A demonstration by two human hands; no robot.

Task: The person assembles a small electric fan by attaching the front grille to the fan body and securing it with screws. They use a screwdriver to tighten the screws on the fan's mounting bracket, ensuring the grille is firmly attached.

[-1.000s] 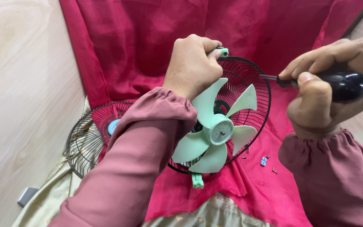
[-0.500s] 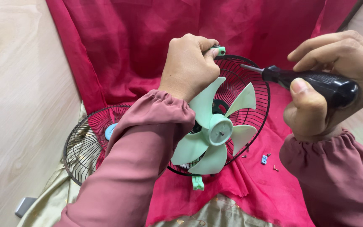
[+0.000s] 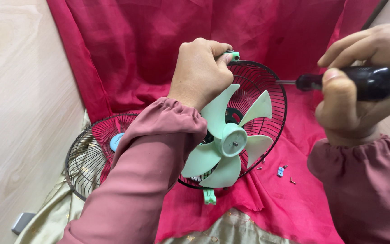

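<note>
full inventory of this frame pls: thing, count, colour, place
rear fan guard: 1, black wire, centre, held upright on the cloth
fan blade: 1, five vanes, mint green, mounted in the rear fan guard
clips: 2, mint green, top and bottom of the guard rim
front guard: 1, black wire with blue hub, lying at left
screwdriver: 1, black handle, metal shaft, at right
small bracket: 1, blue, on cloth right of the guard
screws: a few, dark, near the bracket
red cloth: 1, backdrop and floor
beige cloth: 1, bottom
grey block: 1, bottom left
left hand: grips guard top
right hand: holds screwdriver
</note>
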